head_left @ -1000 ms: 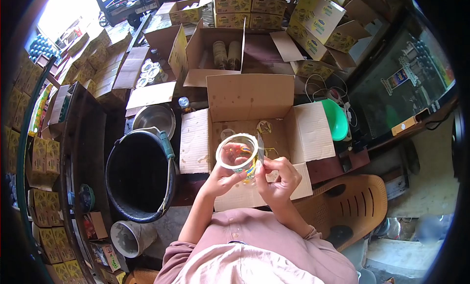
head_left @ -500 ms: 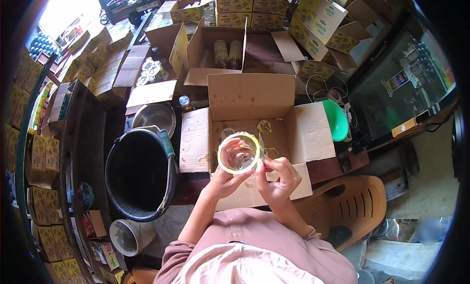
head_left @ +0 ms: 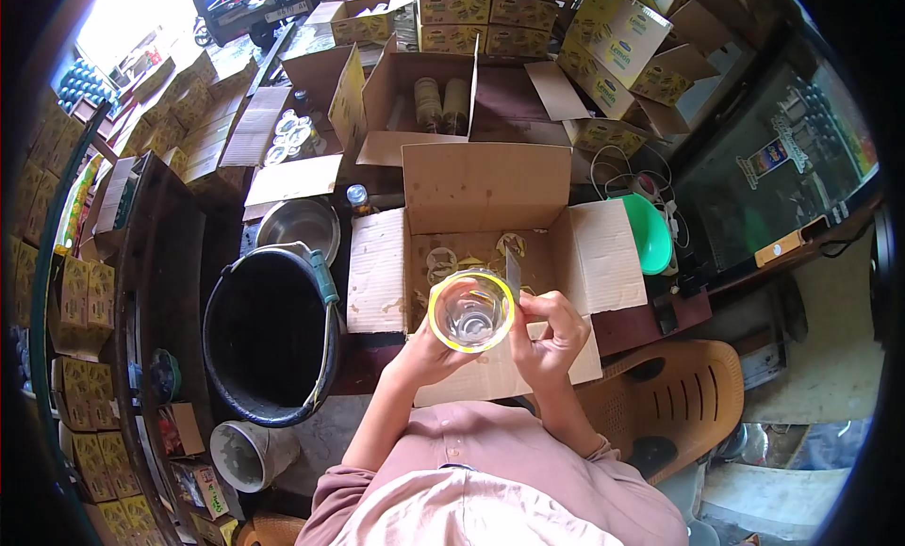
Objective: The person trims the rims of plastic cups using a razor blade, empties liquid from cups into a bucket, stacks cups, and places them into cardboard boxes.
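Observation:
My left hand (head_left: 424, 362) is wrapped round a clear cup (head_left: 471, 310) with a bright yellow rim, its mouth tipped up toward me. I look down into it and see nothing but the clear bottom. My right hand (head_left: 551, 339) pinches a thin grey blade (head_left: 513, 271), which stands upright along the right side of the rim; its handle is hidden by the fingers. Below both hands is an open cardboard box (head_left: 485, 183). Inside lie a pale ring-shaped scrap (head_left: 440, 262) and a yellowish scrap (head_left: 512, 244).
A black bucket (head_left: 209, 334) stands left of the box, with a metal bowl (head_left: 325, 228) behind it. On the right are a green bowl (head_left: 650, 233) and a brown plastic chair (head_left: 716, 386). Cartons with stacked cups (head_left: 428, 103) stand behind.
The cup has shifted slightly right and down, and its mouth faces me more squarely. My right hand and the blade moved right with it. The pale scrap shows more fully.

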The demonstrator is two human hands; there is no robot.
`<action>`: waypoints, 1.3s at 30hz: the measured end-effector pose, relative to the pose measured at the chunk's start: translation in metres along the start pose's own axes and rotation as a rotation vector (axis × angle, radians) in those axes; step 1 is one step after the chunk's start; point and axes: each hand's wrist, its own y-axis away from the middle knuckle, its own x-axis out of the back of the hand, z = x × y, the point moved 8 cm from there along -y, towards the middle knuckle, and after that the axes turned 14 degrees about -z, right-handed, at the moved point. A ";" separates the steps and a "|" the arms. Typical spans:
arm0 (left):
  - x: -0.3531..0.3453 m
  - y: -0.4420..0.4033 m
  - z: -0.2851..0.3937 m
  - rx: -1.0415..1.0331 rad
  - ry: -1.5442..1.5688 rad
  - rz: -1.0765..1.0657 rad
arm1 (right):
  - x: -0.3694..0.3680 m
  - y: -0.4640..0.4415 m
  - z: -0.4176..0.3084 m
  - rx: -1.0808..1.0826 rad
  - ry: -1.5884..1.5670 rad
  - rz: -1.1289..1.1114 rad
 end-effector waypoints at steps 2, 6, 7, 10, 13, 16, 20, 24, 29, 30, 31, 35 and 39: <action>0.001 0.000 -0.002 0.001 0.015 -0.004 | 0.002 0.001 0.004 -0.047 -0.014 0.022; 0.003 -0.002 -0.003 -0.012 0.002 0.006 | 0.004 0.003 -0.002 -0.037 0.026 0.009; 0.003 -0.002 -0.001 -0.013 0.010 0.011 | 0.004 0.004 -0.003 -0.036 0.033 0.009; 0.006 -0.002 0.001 -0.026 0.061 0.024 | 0.003 0.007 -0.005 -0.033 0.039 -0.003; 0.008 -0.003 0.002 -0.031 0.104 0.035 | 0.001 0.008 -0.007 -0.014 0.053 -0.015; 0.008 -0.003 0.003 -0.034 0.043 0.015 | 0.000 0.009 -0.008 0.013 0.093 -0.007; 0.008 -0.002 0.005 -0.022 0.006 -0.011 | 0.000 0.006 -0.009 0.046 0.126 -0.009; 0.008 -0.002 0.010 0.000 -0.013 -0.043 | 0.001 0.003 -0.007 0.055 0.110 -0.022; 0.008 -0.002 0.006 0.036 0.120 -0.039 | 0.001 -0.001 -0.003 0.029 0.047 -0.060; 0.008 -0.002 0.001 0.024 0.166 -0.025 | 0.001 0.000 -0.002 0.008 0.015 -0.048; 0.008 -0.002 -0.001 0.013 0.213 -0.011 | 0.001 0.001 0.000 -0.013 -0.016 -0.035; 0.003 -0.003 -0.007 0.023 0.559 -0.031 | 0.002 0.001 -0.003 -0.051 -0.075 -0.019; 0.005 -0.004 -0.003 0.028 0.525 -0.030 | 0.001 0.000 -0.009 -0.035 -0.038 -0.037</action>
